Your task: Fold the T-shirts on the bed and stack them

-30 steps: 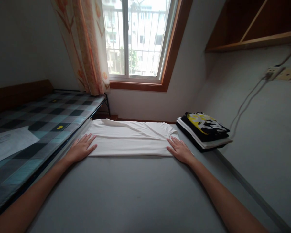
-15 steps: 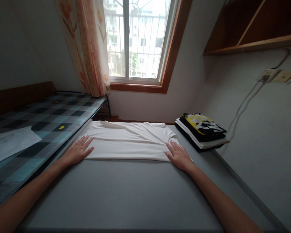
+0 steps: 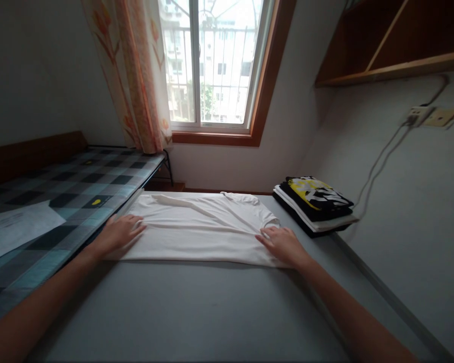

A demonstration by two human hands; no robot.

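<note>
A white garment (image 3: 196, 242) lies folded lengthwise across the grey table (image 3: 196, 312), with some creases and a sleeve at its right end. My left hand (image 3: 121, 233) rests on the garment's left end, fingers apart and pointing right. On the right end, beside the sleeve, lies my right hand (image 3: 282, 244), its fingers slightly bent and spread on the cloth. Neither hand shows a grip on the fabric.
A stack of folded clothes (image 3: 316, 204), black, white and yellow, sits at the back right by the wall. On the left is a checked mattress (image 3: 113, 179) with a paper sheet (image 3: 22, 227). A wooden shelf (image 3: 393, 68) hangs at upper right.
The garment's front edge has come closer to me and the cloth has slid slightly nearer. Both hands have shifted slightly on the fabric, with their fingers more bent.
</note>
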